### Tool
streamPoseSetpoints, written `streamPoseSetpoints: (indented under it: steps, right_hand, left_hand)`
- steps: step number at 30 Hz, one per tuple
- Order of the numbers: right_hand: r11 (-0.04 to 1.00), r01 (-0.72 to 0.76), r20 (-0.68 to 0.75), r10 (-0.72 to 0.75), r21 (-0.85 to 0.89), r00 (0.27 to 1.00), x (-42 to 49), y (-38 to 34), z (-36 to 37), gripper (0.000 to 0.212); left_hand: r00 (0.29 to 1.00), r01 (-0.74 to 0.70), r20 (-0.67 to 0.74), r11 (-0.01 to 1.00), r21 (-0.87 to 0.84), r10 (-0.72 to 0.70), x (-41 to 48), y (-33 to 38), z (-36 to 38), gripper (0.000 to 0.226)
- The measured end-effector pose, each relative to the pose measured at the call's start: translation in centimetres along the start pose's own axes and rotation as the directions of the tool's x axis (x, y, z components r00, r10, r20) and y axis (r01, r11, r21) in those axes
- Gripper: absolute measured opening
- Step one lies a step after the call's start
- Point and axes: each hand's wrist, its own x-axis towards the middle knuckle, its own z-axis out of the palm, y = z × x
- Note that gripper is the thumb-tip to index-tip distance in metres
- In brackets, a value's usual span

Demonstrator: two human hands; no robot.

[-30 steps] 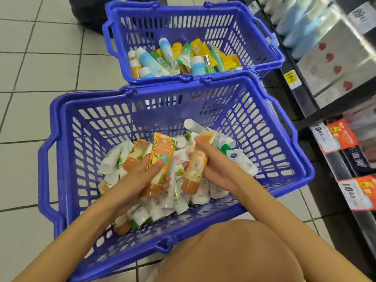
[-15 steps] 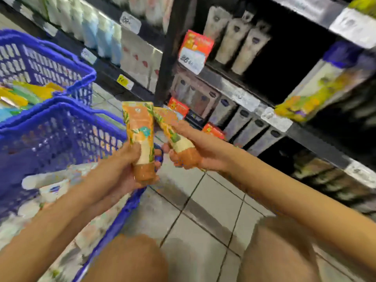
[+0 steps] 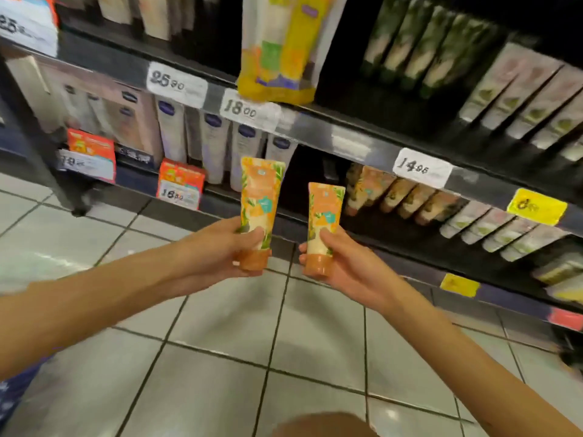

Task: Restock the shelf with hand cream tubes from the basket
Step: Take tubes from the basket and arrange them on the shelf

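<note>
Knee [image 3: 321, 425]: 6 o'clock edge of view, over tiled floor [image 3: 220, 357].
Left hand [image 3: 220, 250]: fingers curled round the lower part of left tube [image 3: 259, 200], which stands upright, orange cap down.
Right hand [image 3: 347, 263]: grips right tube [image 3: 325, 216] the same way, at 3 o'clock of the first, just apart.
Shelf [image 3: 347, 140]: beyond, 12 to 3 o'clock.
Matching tubes [image 3: 394, 193]: lower tier, 2 o'clock of right tube, under price tag [image 3: 421, 168] reading 14.95.

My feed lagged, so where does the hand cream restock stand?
Done: matching orange tubes lie on the shelf under the 14.95 tag. In hand: the left hand grips one orange tube, the right hand a second tube, both short of the shelf. Left: shelving both; remaining stock cannot be judged.
</note>
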Motion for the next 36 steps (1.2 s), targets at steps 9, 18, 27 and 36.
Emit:
streamPoseSetpoints:
  steps: [9,18,27,36]
  right_hand:
    - [0.949,0.263,-0.34,-0.191,0.177,0.921,1.4,0.7,-15.9,0.016]
    - [0.708,0.367,-0.393,-0.664,-0.603,0.636,7.5,-3.0,-20.3,0.025]
    - [0.566,0.211,-0.364,-0.729,-0.797,0.58,11.7,-3.2,-21.6,0.036]
    - [0.677,0.35,-0.491,-0.722,-0.648,0.487,9.6,-2.1,-19.6,0.043]
  left_hand:
    - [0.998,0.062,-0.015,0.988,-0.139,-0.064,12.4,-5.7,11.7,0.029]
    - [0.991,-0.091,-0.08,0.983,0.159,0.105,16.3,-6.5,11.3,0.038]
    - [0.98,-0.124,-0.095,0.91,0.396,0.175,16.4,-7.5,7.7,0.038]
    - [0.977,-0.186,-0.066,0.96,0.21,0.203,18.0,-7.7,9.9,0.031]
